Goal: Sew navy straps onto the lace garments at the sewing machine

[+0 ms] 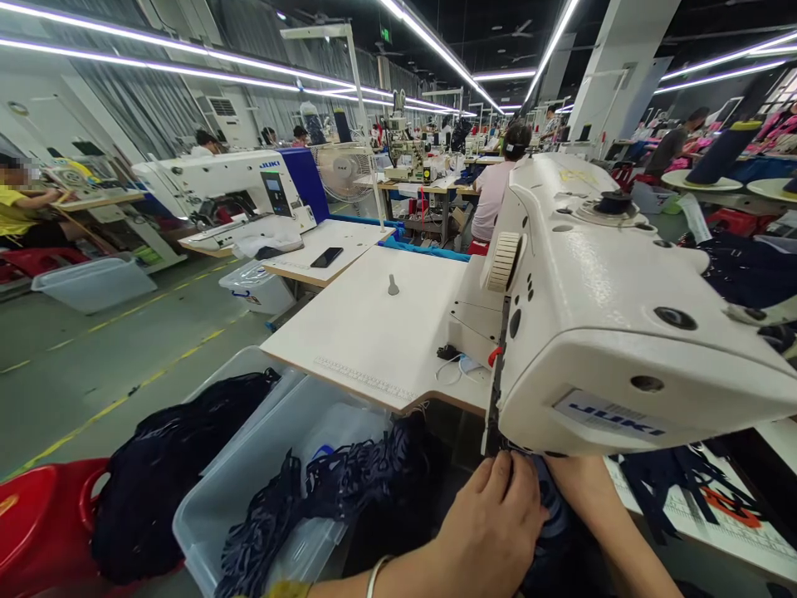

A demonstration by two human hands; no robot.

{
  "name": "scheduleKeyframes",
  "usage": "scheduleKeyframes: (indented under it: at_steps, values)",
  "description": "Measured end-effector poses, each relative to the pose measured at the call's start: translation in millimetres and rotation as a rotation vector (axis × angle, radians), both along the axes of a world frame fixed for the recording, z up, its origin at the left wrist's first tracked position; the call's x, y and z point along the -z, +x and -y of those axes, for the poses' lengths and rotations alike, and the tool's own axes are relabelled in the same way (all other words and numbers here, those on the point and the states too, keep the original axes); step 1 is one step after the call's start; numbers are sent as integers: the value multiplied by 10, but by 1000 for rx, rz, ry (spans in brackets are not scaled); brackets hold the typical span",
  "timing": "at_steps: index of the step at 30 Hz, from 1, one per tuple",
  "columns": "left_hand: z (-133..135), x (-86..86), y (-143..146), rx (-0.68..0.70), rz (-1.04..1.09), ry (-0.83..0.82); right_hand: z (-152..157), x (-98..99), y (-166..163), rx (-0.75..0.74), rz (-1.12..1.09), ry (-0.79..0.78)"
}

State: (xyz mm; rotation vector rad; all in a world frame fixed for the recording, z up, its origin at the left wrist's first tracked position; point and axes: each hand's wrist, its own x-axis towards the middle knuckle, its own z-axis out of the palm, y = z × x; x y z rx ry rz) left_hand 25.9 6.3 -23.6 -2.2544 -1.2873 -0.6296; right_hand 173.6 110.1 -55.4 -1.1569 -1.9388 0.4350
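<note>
A white JUKI sewing machine (623, 332) fills the right side, its head directly over my hands. My left hand (495, 519), with a bangle at the wrist, has its fingers bent together on navy cloth (548, 515) below the needle area. Close beside it on the right, my right hand (576, 477) reaches under the machine head. Its fingers are hidden there, so their hold does not show. The same dark cloth hangs down between my forearms. How it lies at the needle is covered by my hands and the machine.
A clear plastic bin (205, 507) holding navy strips (349, 482) stands at the lower left, beside a dark bundle (168, 465) on a red stool (43, 523). A phone (327, 257) lies on the neighbouring table. Navy and orange strips (685, 486) lie at right. People work farther back.
</note>
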Motion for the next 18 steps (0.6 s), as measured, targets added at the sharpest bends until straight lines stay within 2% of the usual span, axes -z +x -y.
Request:
scheduleKeyframes:
  at_steps: [8,14,18]
  values:
    - [-11,0,-2,6,51,22,11,-4,3,-70,-38,-81]
    - [-36,53,-20,0,124,69,-5,-124,-21,-101,-65,-170]
    - [-93,142,-58,10,257,198,14,-201,-67,-94,-113,-212]
